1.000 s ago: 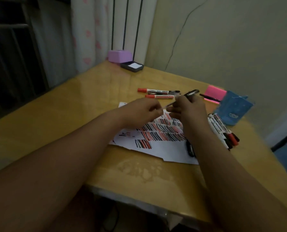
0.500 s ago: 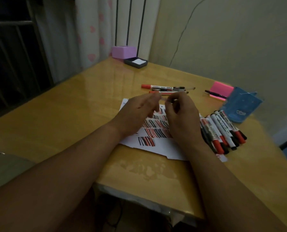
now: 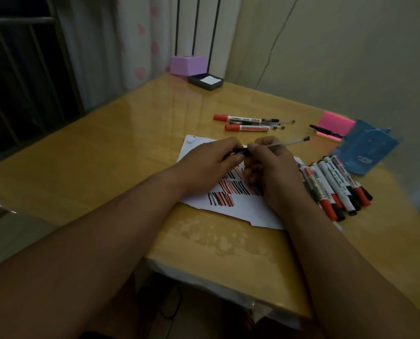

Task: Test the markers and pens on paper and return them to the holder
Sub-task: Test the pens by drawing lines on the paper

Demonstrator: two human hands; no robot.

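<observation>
The near edge of the glossy yellow wooden table [image 3: 204, 263] runs just this side of the white paper sheet [image 3: 243, 211], which lies flat and bears rows of red and black test strokes [image 3: 222, 199]; both forearms cross that edge to meet over the sheet. Above the sheet's middle the left hand [image 3: 211, 165] curls its fingers round a small dark cap [image 3: 238, 151]; the right hand [image 3: 272, 167] pinches the slim clear-barrelled pen [image 3: 281, 144] near its front, the barrel slanting up and away toward the sheet's far right; cap and pen meet between the two hands.

The step in hand looks like capping or uncapping this pen; which of the two cannot be told. If the cap comes off, the next move calls for a short stroke on bare paper, which shows mostly along the sheet's near margin; if it goes on, the pen must travel to the blue plastic holder [image 3: 360, 152], right of the sheet and a little beyond it.

Along the sheet's right edge lies a row of white markers with red and black caps [image 3: 331, 184], so that carry should pass above them; the table's right edge runs near the holder. Beyond the sheet lie two red-capped markers with some thin pens [image 3: 245, 122]; left of the sheet a broad stretch of tabletop gives the left arm room.
</observation>
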